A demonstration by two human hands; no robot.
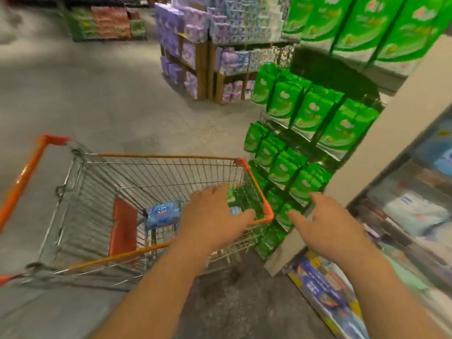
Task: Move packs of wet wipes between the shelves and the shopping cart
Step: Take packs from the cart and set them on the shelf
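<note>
A wire shopping cart [171,157] with orange rim stands in front of me at the lower left. A blue pack of wet wipes [163,214] lies inside it, and another pale blue pack [236,210] peeks out beside my left hand. My left hand [215,216] hovers over the cart's right side with fingers spread, holding nothing. My right hand [325,223] reaches with straight fingers toward the rack of green packs [305,113] at the shelf end, also empty. The frame is blurred by motion.
Shelves with blue and white packs [415,211] run along the right edge, more blue packs [318,285] at floor level. A wooden stand of purple packs [195,57] is farther back. Large green packs [367,25] fill the top right. Grey floor [97,94] spreads to the left.
</note>
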